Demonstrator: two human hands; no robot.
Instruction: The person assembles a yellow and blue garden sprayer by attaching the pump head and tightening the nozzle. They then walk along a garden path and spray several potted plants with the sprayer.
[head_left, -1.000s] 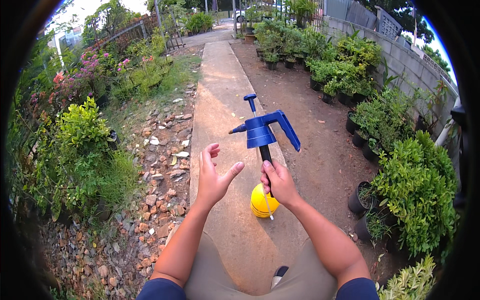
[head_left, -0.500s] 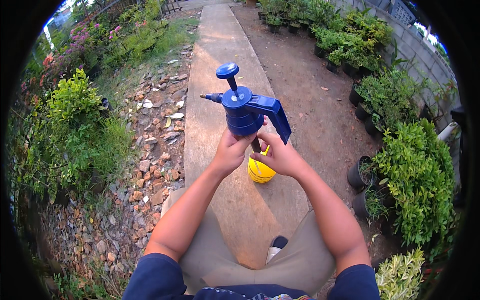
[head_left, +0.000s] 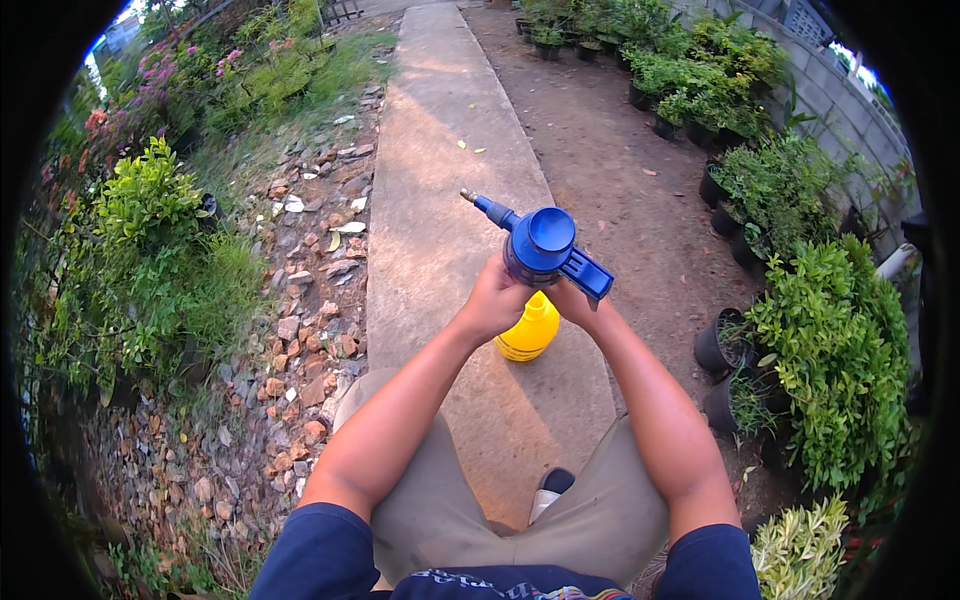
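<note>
Holding a blue sprayer head [head_left: 541,238], a person's left hand [head_left: 495,298] clamps its fingers on one side; the right hand [head_left: 571,303] is opposite, its hidden fingers impossible to read. Below, between the hands with neither plainly nearer, a yellow bottle [head_left: 528,332] stands upright, the nozzle [head_left: 491,209] slanting far left, the handle [head_left: 588,275] near right. A concrete path [head_left: 445,150] separates broken stones [head_left: 292,330] from potted plants [head_left: 778,188].
</note>
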